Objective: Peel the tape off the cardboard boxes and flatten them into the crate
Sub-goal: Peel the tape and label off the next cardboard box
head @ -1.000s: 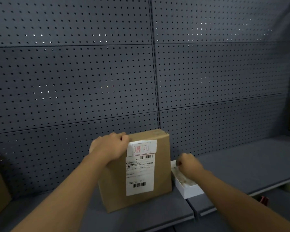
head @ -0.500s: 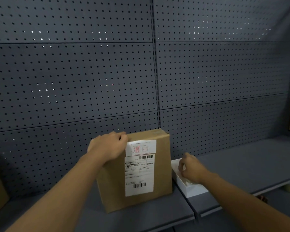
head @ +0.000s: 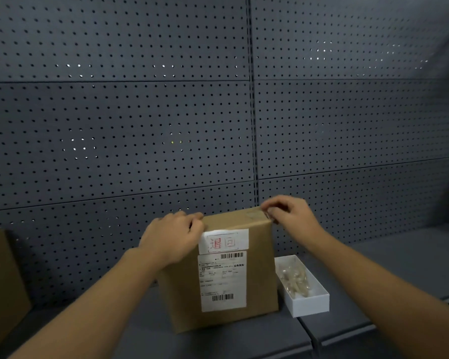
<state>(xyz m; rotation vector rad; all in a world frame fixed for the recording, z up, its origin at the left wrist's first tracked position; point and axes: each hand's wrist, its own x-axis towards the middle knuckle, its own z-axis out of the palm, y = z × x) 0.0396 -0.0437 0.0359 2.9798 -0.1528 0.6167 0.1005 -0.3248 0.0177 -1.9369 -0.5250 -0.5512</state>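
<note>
cardboard box (head: 259, 275) stands on the shelf (head: 399, 270) before the pegboard (head: 140, 125); tray (head: 309, 305) just right, another box (head: 0, 281) far left.

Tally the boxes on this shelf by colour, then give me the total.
Brown cardboard boxes: 2, the labelled cardboard box gripped by the left hand and right hand, and another cardboard box at the left edge.
White open box: 1.
Total: 3.
</note>
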